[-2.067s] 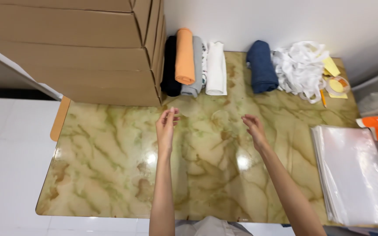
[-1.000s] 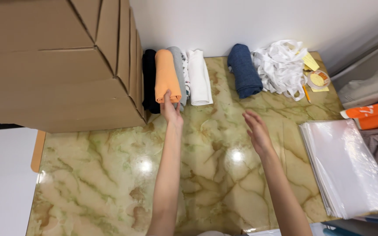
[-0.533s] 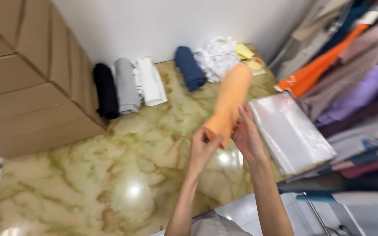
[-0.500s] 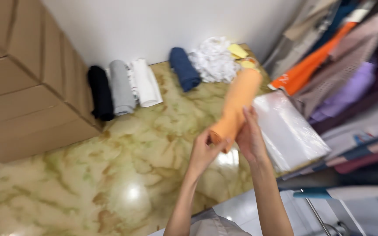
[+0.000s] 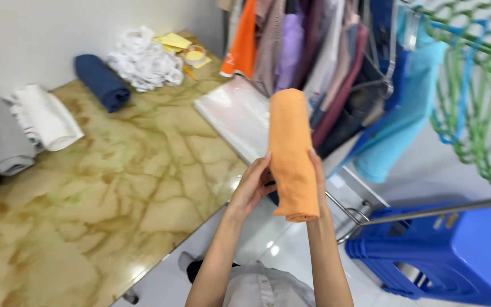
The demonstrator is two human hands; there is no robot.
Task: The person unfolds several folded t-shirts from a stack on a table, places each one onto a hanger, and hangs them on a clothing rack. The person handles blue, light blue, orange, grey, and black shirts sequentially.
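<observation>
Rolled orange cloth (image 5: 292, 153) held upright off the right edge of the marble tabletop (image 5: 115, 187), long axis near-to-far. Left hand (image 5: 252, 185) and right hand (image 5: 317, 182) clasp its lower half from opposite sides, equally near.

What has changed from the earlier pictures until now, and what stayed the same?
The orange rolled cloth left its row by the wall: the left hand picked it up, the right hand joined, and both now hold it upright beyond the table edge, toward the hanging clothes. The grey roll, white roll and navy roll stayed put.
</observation>
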